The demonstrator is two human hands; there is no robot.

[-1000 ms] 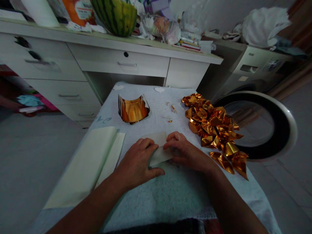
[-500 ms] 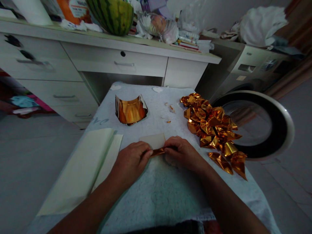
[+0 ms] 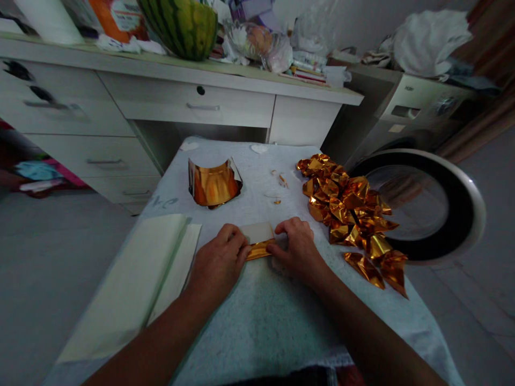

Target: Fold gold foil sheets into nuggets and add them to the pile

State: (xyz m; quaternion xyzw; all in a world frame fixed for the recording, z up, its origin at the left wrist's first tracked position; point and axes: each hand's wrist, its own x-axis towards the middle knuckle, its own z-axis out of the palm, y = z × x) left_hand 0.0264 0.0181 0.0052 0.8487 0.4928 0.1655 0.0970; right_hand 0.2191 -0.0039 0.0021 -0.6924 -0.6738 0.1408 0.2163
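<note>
A small white paper piece (image 3: 256, 232) with a folded gold foil strip (image 3: 259, 250) along its near edge lies on the cloth-covered table (image 3: 257, 321). My left hand (image 3: 222, 257) pinches the strip's left end between thumb and fingers. At the right end, my right hand (image 3: 296, 247) grips the foil with its thumb, the index finger curved over the white paper's corner. Beyond them stands a curled stack of gold foil sheets (image 3: 214, 184). Folded gold foil pieces (image 3: 346, 201) are heaped to the right. Pale paper sheets (image 3: 132, 279) lie on the left.
Small foil scraps (image 3: 283, 180) lie near the table's middle. Behind are white drawers (image 3: 233, 104) and a counter with a watermelon (image 3: 181, 27) and plastic bags. A washing machine's round door (image 3: 418, 206) hangs open at the right, beside the table.
The foil strip now lies flatter and shows more of its gold face. My right hand has lifted its index finger and spread its grip; my left hand has shifted slightly over the white paper's left end.
</note>
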